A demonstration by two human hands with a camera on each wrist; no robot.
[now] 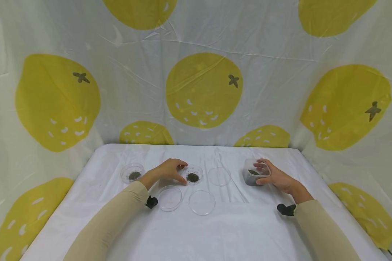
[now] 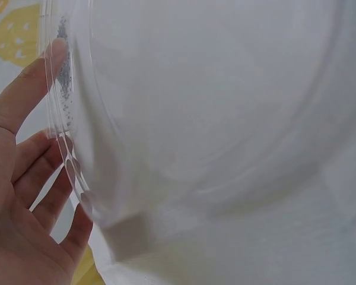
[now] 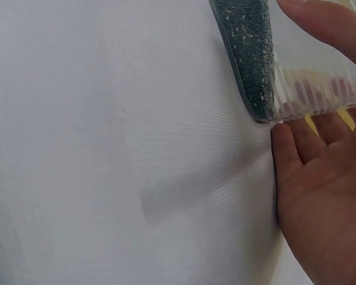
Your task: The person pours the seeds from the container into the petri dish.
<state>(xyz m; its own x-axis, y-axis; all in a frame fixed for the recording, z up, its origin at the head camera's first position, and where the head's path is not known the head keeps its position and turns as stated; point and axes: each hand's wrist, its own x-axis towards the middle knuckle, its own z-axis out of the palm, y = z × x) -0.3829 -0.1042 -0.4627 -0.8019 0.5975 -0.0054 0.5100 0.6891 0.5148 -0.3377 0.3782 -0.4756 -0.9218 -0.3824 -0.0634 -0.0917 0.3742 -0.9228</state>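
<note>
My left hand (image 1: 170, 169) holds a clear petri dish (image 1: 198, 169) by its side, thumb at the near edge and fingers at the far edge. A small heap of dark green granules (image 1: 192, 177) lies in it. In the left wrist view the thumb (image 2: 58, 53) is against the dish's side. On the right, my right hand (image 1: 277, 178) grips a clear square plastic container (image 1: 249, 166) between thumb and fingers. Dark granules (image 3: 246, 53) fill its lower part, and it stands upright with the open top showing.
Another petri dish (image 1: 125, 175) with dark granules sits at the far left. Three clear round dishes or lids lie on the white cloth: one (image 1: 170, 198) by the left wrist, one (image 1: 201, 202) at front centre, one (image 1: 220, 176) between the hands. A lemon-patterned curtain (image 1: 202, 137) stands behind.
</note>
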